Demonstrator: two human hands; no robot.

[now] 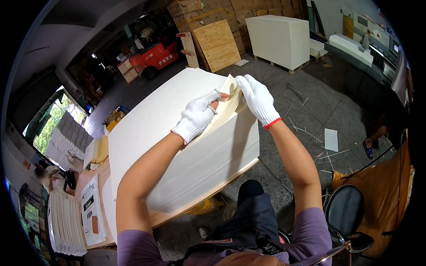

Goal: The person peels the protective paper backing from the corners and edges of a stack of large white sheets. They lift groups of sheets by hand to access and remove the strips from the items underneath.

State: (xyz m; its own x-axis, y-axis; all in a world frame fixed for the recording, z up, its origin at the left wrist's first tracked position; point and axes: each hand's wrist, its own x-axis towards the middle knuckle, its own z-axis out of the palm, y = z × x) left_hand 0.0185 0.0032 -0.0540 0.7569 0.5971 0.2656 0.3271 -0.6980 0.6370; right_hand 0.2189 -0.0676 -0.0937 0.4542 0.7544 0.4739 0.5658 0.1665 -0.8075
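Note:
A tall stack of large cream-white paper sheets (164, 104) stands in front of me on a wooden pallet. At its near right corner a batch of sheets (230, 106) is bent upward, its edges fanned. My left hand (198, 113) wears a white knit glove with bare thumb and fingertip showing, and it is closed on the bent batch from the left. My right hand (256, 96), in a white glove with a red cuff, grips the raised corner of the batch. Its thumb and some fingertips are hidden behind the paper.
A black stool (345, 208) stands at the lower right. Paper strips and a loose sheet (331, 139) litter the floor. Behind are another paper stack (278, 42), a red forklift (155, 56) and a machine (368, 48). A person (51, 177) is at a table on the left.

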